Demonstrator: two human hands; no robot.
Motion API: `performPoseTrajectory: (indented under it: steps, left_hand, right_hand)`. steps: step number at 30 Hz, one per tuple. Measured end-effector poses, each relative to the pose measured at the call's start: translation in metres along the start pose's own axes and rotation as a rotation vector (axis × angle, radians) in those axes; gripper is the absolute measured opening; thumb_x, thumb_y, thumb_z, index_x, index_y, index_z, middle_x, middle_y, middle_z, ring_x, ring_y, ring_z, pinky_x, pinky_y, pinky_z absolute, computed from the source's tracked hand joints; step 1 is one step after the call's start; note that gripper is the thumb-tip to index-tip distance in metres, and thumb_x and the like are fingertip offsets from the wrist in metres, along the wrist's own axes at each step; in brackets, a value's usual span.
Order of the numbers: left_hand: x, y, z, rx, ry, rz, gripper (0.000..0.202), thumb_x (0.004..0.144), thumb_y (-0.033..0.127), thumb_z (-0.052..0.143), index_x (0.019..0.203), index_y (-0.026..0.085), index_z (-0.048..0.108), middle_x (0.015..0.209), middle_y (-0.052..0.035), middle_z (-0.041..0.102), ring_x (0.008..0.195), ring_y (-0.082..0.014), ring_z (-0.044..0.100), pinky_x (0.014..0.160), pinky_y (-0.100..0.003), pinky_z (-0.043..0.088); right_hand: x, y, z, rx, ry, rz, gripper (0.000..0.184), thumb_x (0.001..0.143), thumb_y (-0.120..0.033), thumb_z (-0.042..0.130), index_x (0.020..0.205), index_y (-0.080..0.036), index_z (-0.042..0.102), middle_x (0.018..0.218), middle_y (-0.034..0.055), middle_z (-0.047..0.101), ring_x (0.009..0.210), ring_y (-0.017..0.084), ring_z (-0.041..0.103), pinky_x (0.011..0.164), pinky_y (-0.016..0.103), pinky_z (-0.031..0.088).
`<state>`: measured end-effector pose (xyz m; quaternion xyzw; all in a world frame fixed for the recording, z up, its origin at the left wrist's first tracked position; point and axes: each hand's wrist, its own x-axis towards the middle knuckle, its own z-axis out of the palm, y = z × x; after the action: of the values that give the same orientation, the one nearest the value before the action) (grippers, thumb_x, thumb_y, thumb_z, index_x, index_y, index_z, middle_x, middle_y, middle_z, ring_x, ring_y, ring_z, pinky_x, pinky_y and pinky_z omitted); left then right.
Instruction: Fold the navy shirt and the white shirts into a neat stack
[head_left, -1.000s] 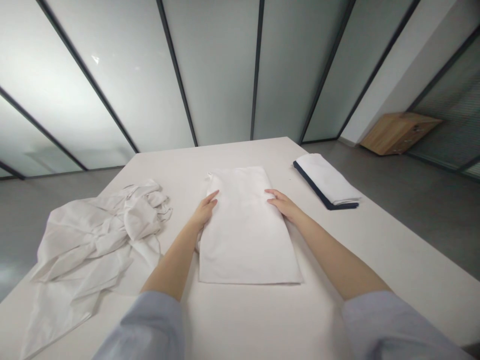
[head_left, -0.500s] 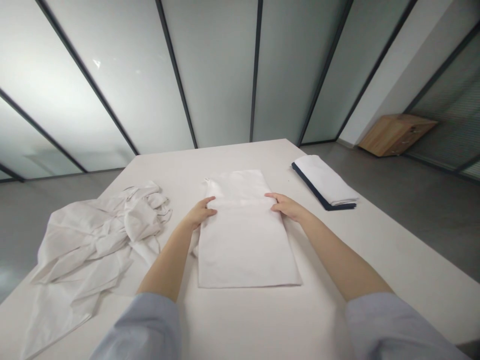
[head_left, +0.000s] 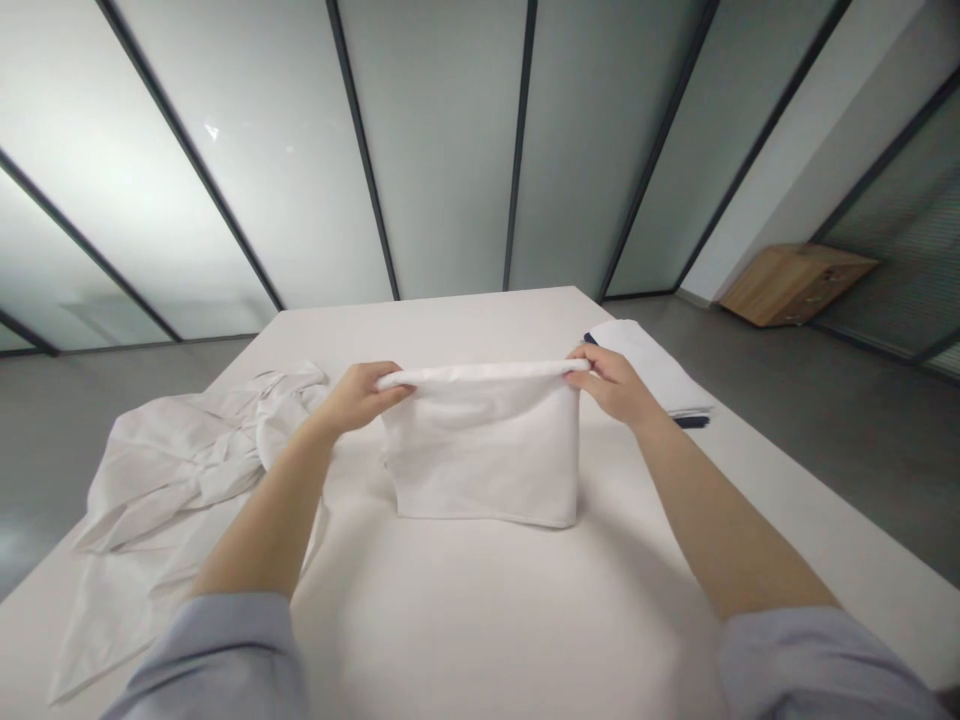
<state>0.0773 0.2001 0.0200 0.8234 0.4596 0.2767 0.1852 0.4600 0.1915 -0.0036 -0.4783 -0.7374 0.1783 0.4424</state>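
The left hand [head_left: 358, 397] and the right hand [head_left: 611, 385] each pinch one end of the top edge [head_left: 480, 373] of a white cloth [head_left: 480, 450], fingers and thumb pressed together on the fabric. The edge is drawn taut and raised between them, with a rolled look along its length.

Below that edge the cloth hangs in a soft, doubled panel at the middle of the table, and its lower edge appears to rest on the tabletop. It looks light and limp, with no stiffness of its own, so it would sag anywhere it is not held. The two ends of the top edge seem the surest places to take hold, keeping the span even.

Pale blue sleeves [head_left: 217, 650] enter from the bottom corners. A crumpled white garment [head_left: 180, 470] lies at the left of the table [head_left: 420, 305], close to the left forearm. At the right, a folded white stack [head_left: 645, 360] with a dark navy edge sits partly behind the right hand. A wooden cabinet [head_left: 795, 285] stands on the floor at upper right, beyond the table.
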Motion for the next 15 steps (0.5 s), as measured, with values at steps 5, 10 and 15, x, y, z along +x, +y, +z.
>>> performPoseTrajectory:
  steps: [5,10,15]
  left_hand:
    - [0.041,0.009,-0.022,0.187,0.010,-0.066,0.041,0.078,0.053,0.056,0.087,0.015,0.068,0.082,-0.0047,0.069,0.076,-0.0204,0.061,0.067,-0.027,0.047]
    - [0.080,0.015,-0.022,0.423,0.257,-0.115,0.030,0.081,0.036,0.054,0.100,0.017,0.067,0.096,-0.0091,0.070,0.092,-0.0248,0.062,0.082,-0.033,0.046]
    - [0.068,-0.002,0.006,0.513,0.313,-0.005,0.035,0.078,0.023,0.054,0.112,0.017,0.061,0.116,-0.0130,0.065,0.114,-0.0287,0.056,0.097,-0.041,0.042]
  right_hand:
    - [0.052,0.011,0.006,0.059,0.013,0.102,0.014,0.068,-0.033,0.061,0.072,-0.020,0.059,0.063,-0.0027,0.055,0.063,0.016,0.050,0.058,0.027,0.039]
    - [0.098,0.021,0.005,-0.144,0.210,-0.055,0.013,0.074,-0.032,0.058,0.083,-0.022,0.061,0.082,0.0045,0.065,0.080,0.023,0.058,0.072,0.034,0.046]
    - [0.077,0.029,0.008,-0.341,0.252,-0.304,0.022,0.078,-0.026,0.054,0.099,-0.022,0.060,0.126,0.0129,0.059,0.122,0.030,0.048,0.100,0.048,0.038]
